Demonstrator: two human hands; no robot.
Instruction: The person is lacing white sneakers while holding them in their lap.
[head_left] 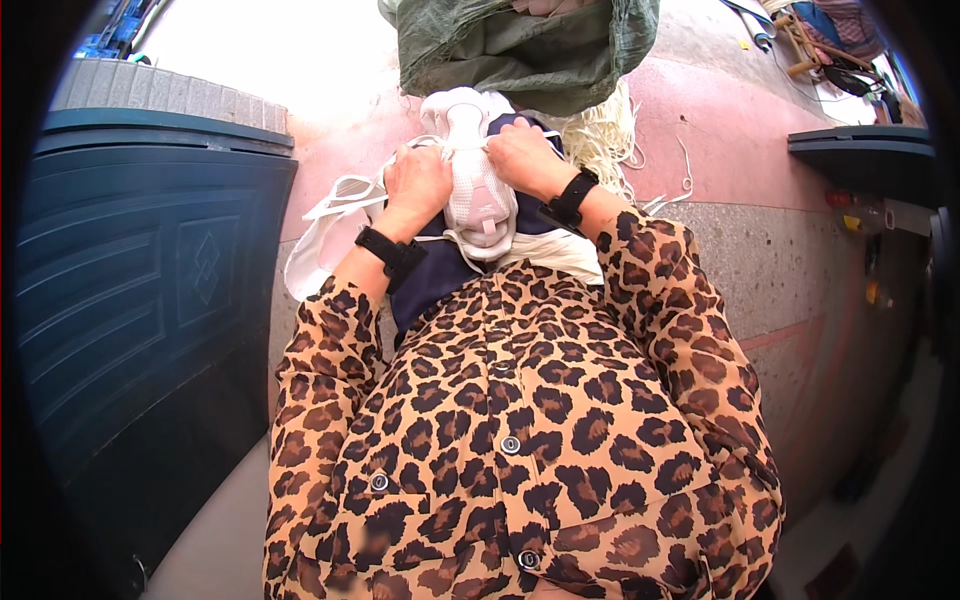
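A white sneaker with pale pink parts (483,195) lies on my lap, its heel-tab end toward me, over dark navy cloth (435,280). At the sneaker's left side, my left hand (418,180) is closed, fingers bent round a white shoelace. From the other side my right hand (526,158) pinches a lace near the middle of the shoe. Between the hands the white shoelace (466,144) crosses the shoe. The fingertips are partly hidden. Left of my left wrist sits a white and pink item (318,252), perhaps another shoe, with white lace loops on it.
A dark green sack (520,55) stands just beyond the sneaker. A heap of cream laces (608,145) spreads on the floor to its right, with a loose strand (687,165) beyond. Blue panelled doors stand at left (150,230) and right (850,150).
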